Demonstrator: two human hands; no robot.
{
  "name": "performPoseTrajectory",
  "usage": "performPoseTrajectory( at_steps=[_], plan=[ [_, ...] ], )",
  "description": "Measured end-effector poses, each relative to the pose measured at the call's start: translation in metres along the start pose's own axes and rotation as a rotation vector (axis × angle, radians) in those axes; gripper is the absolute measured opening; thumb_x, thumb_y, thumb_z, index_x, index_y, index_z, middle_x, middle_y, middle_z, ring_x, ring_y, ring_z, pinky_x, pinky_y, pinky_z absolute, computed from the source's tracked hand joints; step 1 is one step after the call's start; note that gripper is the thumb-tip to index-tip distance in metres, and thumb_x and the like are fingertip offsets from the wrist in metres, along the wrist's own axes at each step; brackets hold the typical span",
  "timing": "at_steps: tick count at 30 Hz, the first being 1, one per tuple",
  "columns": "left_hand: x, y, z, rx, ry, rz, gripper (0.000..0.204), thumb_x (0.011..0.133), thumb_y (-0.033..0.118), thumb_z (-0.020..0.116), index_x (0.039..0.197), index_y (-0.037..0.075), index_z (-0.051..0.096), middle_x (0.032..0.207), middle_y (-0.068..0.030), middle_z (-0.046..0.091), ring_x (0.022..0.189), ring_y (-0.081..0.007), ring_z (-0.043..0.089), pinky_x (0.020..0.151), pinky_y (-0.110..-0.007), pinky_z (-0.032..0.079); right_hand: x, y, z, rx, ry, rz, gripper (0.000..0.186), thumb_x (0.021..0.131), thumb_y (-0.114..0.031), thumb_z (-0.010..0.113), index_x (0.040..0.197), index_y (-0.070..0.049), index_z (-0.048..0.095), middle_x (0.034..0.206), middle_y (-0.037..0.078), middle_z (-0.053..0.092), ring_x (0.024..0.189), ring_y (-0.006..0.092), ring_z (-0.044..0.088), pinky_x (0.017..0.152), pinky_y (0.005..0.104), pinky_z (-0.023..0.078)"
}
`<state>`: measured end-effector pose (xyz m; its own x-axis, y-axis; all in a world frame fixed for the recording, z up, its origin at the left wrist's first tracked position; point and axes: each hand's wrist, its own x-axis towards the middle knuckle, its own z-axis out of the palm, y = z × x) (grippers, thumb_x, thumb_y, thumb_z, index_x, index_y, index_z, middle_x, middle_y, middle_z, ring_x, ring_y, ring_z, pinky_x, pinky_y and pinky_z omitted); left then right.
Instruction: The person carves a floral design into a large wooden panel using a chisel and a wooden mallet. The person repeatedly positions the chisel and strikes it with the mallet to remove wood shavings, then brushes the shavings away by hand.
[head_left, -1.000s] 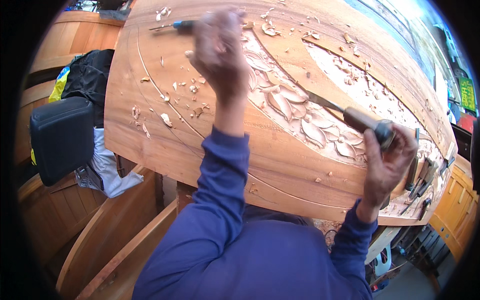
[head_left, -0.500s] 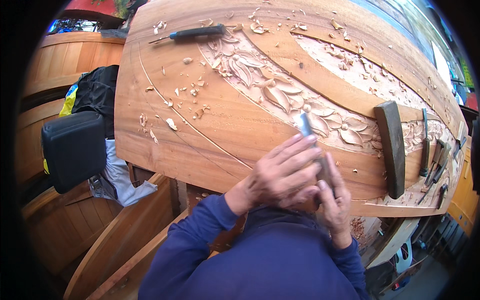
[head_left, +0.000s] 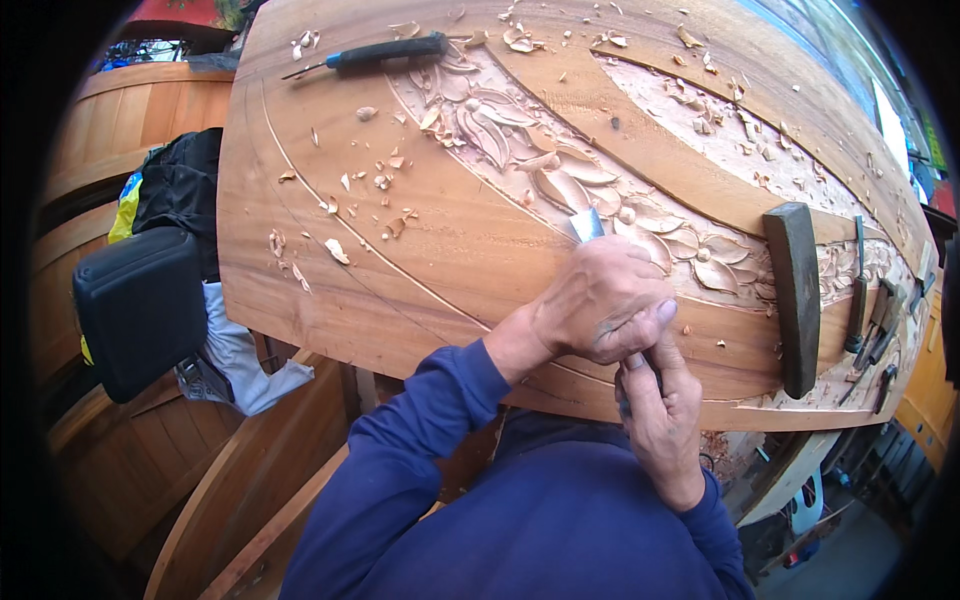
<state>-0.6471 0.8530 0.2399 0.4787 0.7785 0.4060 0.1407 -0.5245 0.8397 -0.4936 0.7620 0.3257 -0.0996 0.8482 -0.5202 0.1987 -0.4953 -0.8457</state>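
Note:
Both my hands are closed around one wood chisel point(head_left: 587, 225), whose bright flat blade points away from me at the edge of the carved flower band point(head_left: 566, 192). My left hand point(head_left: 608, 298) wraps the front part, knuckles up, just behind the blade. Close behind it, my right hand point(head_left: 662, 415) grips the rear of the handle. Most of the handle is hidden by my fingers. Whether the blade tip touches the wood I cannot tell. Under my hands lies a large curved wooden panel point(head_left: 440, 255) with carved leaves and petals.
To the right a dark wooden block point(head_left: 792, 300) lies on the panel, beside several carving tools point(head_left: 858, 290). Another chisel with a dark handle point(head_left: 388, 54) rests at the far left. Wood shavings point(head_left: 395, 226) are scattered about. A black case point(head_left: 138, 312) stands left of the panel.
My left hand has gone from spread fingers over the tool to a closed grip around it. The chisel blade has shifted slightly left and down, and my right hand has closed on the handle.

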Motion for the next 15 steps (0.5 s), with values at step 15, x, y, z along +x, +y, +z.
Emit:
performPoseTrajectory(
  at_steps=[15],
  plan=[
    [0.0, -0.01, -0.003, 0.007, 0.044, -0.025, 0.034, 0.091, 0.03, 0.048, 0.064, 0.01, 0.05, 0.061, -0.0113, 0.047, 0.06, -0.0329, 0.05, 0.062, -0.047, 0.043, 0.009, 0.033, 0.017, -0.011, 0.083, -0.182, 0.037, 0.106, 0.0, 0.058, 0.144, 0.005, 0.06, 0.081, 0.006, 0.067, 0.069, 0.0084, 0.058, 0.062, 0.0269, 0.049]
  ],
)
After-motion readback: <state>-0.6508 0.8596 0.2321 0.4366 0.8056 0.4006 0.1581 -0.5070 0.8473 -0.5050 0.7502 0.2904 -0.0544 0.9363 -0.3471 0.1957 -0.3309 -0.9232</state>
